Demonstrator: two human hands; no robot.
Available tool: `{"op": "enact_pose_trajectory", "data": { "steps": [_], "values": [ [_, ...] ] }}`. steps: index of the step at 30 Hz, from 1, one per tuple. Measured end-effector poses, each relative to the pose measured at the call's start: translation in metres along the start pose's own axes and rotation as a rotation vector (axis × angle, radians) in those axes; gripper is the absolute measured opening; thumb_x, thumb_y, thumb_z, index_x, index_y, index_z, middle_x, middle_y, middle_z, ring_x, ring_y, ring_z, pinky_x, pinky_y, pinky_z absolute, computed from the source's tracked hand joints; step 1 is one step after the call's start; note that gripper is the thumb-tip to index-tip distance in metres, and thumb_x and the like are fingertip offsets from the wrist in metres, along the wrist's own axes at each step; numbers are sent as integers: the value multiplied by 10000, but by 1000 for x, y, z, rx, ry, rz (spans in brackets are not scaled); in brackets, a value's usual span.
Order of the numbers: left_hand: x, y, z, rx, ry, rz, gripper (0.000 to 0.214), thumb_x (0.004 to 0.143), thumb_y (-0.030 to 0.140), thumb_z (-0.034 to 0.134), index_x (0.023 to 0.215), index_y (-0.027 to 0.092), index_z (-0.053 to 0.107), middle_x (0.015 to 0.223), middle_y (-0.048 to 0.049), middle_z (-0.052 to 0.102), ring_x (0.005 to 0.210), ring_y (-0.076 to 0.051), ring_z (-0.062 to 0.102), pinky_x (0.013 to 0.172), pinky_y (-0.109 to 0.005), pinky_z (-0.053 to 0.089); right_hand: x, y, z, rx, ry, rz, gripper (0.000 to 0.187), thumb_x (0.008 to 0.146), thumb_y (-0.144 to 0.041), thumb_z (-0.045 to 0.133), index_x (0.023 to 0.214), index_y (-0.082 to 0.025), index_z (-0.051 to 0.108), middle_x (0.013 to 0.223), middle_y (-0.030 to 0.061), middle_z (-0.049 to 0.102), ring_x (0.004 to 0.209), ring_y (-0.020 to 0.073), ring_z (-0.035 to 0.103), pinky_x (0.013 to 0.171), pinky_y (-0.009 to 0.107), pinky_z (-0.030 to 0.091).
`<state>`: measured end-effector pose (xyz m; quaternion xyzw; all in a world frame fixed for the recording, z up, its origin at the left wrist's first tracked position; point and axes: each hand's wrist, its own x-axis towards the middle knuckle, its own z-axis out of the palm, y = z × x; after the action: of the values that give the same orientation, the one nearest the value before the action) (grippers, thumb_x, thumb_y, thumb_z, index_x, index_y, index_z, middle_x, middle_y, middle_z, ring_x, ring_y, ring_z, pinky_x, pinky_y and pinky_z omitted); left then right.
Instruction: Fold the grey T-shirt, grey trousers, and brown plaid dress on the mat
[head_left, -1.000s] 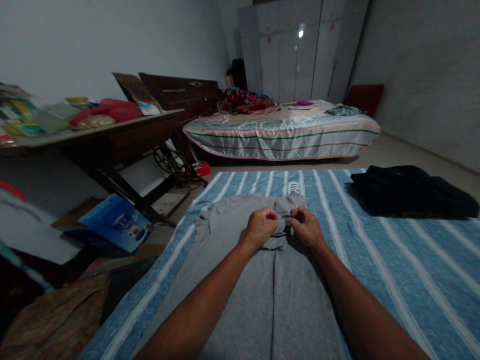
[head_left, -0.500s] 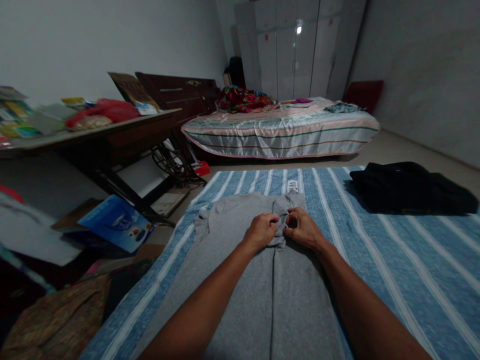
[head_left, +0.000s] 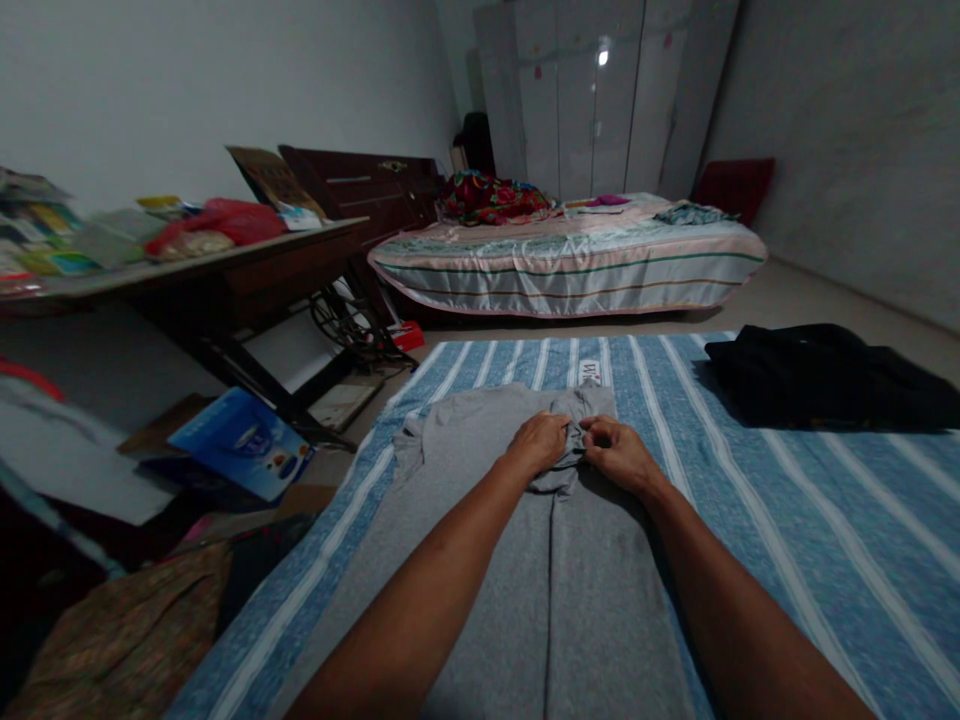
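Observation:
A grey shirt (head_left: 480,560) lies flat on a blue sheet with white stripes (head_left: 810,530), its collar end pointing away from me. My left hand (head_left: 538,443) is closed on the bunched grey fabric near the collar. My right hand (head_left: 619,455) pinches the same bunched fabric from the right side. Both hands sit close together at the far middle of the shirt, and the cloth between them is crumpled into folds.
A dark folded garment (head_left: 825,378) lies on the sheet at the right. A dark wooden table (head_left: 225,270) with clutter stands at the left, with a blue box (head_left: 244,455) below it. A bed with a striped cover (head_left: 570,260) and grey wardrobes (head_left: 600,100) are farther back.
Both hands have stayed at the collar area, shifting slightly as they gather the grey fabric; the bunch between them looks tighter. The view has moved a little.

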<state>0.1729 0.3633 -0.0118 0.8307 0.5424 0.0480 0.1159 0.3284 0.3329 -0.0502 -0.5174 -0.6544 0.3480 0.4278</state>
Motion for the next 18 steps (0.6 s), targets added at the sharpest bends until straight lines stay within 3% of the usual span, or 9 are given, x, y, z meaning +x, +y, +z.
{"op": "enact_pose_trajectory", "data": {
  "steps": [5, 7, 11, 18],
  "values": [
    [0, 0, 2, 32, -8, -27, 356, 920, 226, 410, 1169, 257, 662, 1033, -68, 671, 931, -185, 638, 819, -247, 464, 1, 1, -6, 105, 6, -10, 97, 619, -196, 490, 524, -202, 504, 892, 67, 652, 982, 224, 600, 855, 324, 427],
    [-2, 0, 1, 44, -11, -30, 347, 919, 243, 421, 1170, 267, 659, 1045, -63, 669, 946, -185, 637, 828, -249, 464, 0, 0, -7, 55, 5, -19, 35, 602, -196, 501, 598, -198, 535, 868, 46, 640, 904, 206, 598, 813, 308, 430],
    [-4, 1, 0, 58, -13, -36, 353, 922, 260, 425, 1203, 277, 638, 1072, -64, 663, 968, -187, 635, 843, -253, 464, -1, -5, -4, -132, -5, -25, 225, 600, -181, 543, 821, -201, 578, 764, -15, 589, 709, 166, 541, 682, 272, 414],
    [-4, 1, 0, 56, -9, -40, 337, 932, 291, 419, 1182, 283, 645, 1064, -55, 669, 968, -187, 636, 849, -256, 467, 1, -3, 1, -248, 38, -27, 161, 654, -99, 513, 755, -191, 598, 831, 24, 637, 805, 175, 585, 778, 281, 425]
  ]
}}
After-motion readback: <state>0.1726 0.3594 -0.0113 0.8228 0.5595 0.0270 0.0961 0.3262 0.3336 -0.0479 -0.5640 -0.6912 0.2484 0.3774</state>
